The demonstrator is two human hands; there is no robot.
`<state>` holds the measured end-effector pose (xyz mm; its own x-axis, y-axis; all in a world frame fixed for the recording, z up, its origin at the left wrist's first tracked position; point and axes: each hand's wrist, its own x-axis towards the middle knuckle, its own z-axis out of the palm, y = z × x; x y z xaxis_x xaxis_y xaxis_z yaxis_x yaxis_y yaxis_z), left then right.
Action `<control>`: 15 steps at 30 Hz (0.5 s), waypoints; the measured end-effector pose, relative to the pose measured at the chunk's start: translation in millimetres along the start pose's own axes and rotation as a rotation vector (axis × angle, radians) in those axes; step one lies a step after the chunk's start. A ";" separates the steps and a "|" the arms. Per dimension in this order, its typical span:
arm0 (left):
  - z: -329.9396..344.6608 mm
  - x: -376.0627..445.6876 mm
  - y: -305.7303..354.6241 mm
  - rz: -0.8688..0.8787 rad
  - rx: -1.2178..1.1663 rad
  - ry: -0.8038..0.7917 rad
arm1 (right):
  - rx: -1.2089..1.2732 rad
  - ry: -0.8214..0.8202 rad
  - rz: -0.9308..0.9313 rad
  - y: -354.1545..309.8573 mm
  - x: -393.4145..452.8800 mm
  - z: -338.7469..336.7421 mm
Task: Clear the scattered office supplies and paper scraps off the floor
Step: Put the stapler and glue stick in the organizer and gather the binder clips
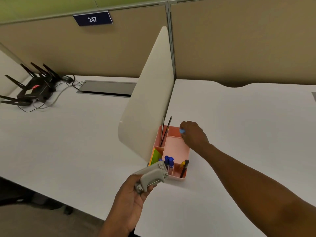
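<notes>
Divider (pixel 147 100) flanks organizer (pixel 185 151); left hand (pixel 131 199) grips stapler (pixel 152 175), right hand (pixel 193 134) pinches blue bit (pixel 182 131).

Dim, warm, even light — soft focus, wide-angle bending at edges.

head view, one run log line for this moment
left hand: holds grey stapler | right hand: small blue item over pink organizer | on white desk

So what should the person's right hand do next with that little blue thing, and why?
Probably let it drop into the pink organizer: the right hand pinches the small blue item just above its open middle compartment, while the left hand holds a grey stapler.
</notes>
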<state>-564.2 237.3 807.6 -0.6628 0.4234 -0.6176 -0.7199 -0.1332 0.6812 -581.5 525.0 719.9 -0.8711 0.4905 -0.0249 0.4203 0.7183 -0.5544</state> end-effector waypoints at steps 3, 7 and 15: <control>6.3 5.0 2.2 0.000 -0.007 0.005 | -0.064 0.004 -0.046 2.7 1.9 3.8; 13.1 8.3 5.5 -0.009 -0.014 0.002 | -0.172 -0.029 -0.079 5.5 1.4 4.2; 33.3 18.5 16.7 0.009 0.020 0.020 | 0.185 0.033 0.105 -23.4 -24.6 -28.0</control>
<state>-581.6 272.7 820.6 -0.6732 0.4039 -0.6194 -0.7100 -0.1190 0.6941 -562.8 510.0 756.8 -0.8148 0.5762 -0.0647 0.4518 0.5610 -0.6936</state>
